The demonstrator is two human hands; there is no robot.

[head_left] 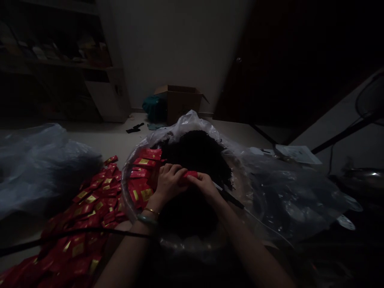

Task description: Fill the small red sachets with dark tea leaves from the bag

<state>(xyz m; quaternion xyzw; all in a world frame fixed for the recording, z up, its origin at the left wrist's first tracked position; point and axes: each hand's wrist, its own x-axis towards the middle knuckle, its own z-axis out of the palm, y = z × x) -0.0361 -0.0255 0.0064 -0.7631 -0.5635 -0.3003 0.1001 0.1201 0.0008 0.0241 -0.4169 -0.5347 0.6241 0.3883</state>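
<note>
Between my two hands is a small red packet, held over a plastic-lined round container. My left hand has its fingers closed on the packet's left side, its back toward me. On the right side, my right hand pinches the same packet with thumb and fingers. Beneath and beyond them lies a heap of dark loose leaf-like material. Several red packets with gold labels lie inside the container at its left. A dark-handled tool with a cord rests near my right wrist.
Many more red packets are piled on the floor at the left, beside a large clear plastic bag. Another clear bag lies at the right. A cardboard box stands against the wall. A dark cable crosses the lower left.
</note>
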